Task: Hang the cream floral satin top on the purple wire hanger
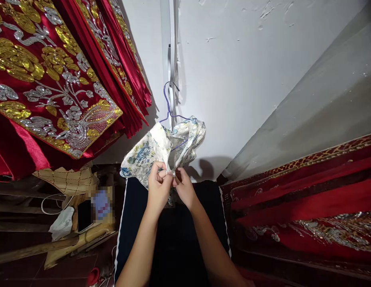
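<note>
A white shirt with blue and green flowers (140,153) hangs on a purple wire hanger (167,103) in front of me. The hanger's hook sits on a pale strip on the wall. My left hand (159,177) pinches the shirt's front edge near the bottom of the neck opening. Close beside it, my right hand (183,185) has its fingers closed on the opposite front edge. Both sets of fingertips meet at the front opening, and what lies between them is too small to make out.
Red cloths with gold and silver sequin embroidery (68,79) hang at upper left. A wooden stand (83,239) at lower left bears a dark phone (84,215) and a crumpled white piece (62,223). Red embroidered fabric (307,223) lies under clear plastic at right.
</note>
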`<state>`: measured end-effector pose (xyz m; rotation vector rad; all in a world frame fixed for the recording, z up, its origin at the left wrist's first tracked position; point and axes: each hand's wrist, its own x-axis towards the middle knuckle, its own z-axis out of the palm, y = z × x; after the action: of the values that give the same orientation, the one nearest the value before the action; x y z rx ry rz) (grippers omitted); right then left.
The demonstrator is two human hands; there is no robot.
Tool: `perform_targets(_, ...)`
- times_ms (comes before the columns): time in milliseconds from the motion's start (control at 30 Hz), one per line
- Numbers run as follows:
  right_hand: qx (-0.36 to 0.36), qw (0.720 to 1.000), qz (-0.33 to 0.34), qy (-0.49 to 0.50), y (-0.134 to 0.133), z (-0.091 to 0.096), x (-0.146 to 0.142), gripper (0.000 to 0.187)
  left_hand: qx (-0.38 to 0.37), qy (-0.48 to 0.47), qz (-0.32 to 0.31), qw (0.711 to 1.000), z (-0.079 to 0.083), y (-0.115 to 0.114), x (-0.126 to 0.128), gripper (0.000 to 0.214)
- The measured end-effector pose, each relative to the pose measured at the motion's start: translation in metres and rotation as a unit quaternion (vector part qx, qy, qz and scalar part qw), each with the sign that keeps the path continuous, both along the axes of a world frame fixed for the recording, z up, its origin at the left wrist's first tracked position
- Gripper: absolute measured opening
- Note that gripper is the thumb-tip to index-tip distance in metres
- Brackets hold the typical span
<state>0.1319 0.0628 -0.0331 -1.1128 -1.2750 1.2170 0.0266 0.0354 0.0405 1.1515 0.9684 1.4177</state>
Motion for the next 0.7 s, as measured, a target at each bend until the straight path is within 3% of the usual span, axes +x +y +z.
perform_targets(433,0.042,0.998,0.014,-0.038,-0.010,0.017,0.009,0.040,-0.008,-0.011,-0.021,1.000,-0.002,-0.003,-0.006,0.012)
perform_targets(500,0.038,0.999,0.000,-0.015,-0.010,0.019,0.010,0.040,0.000,-0.031,0.013,0.999,-0.006,-0.002,-0.004,0.012)
perform_targets(633,-0.017,0.998,-0.035,0.046,-0.010,0.020,0.011,0.034,0.023,-0.061,0.155,0.986,-0.039,0.005,0.001,0.018)
perform_targets(700,-0.046,0.997,-0.027,0.051,-0.010,0.020,0.012,0.032,0.019,-0.002,0.159,0.987,-0.064,0.010,0.002,0.022)
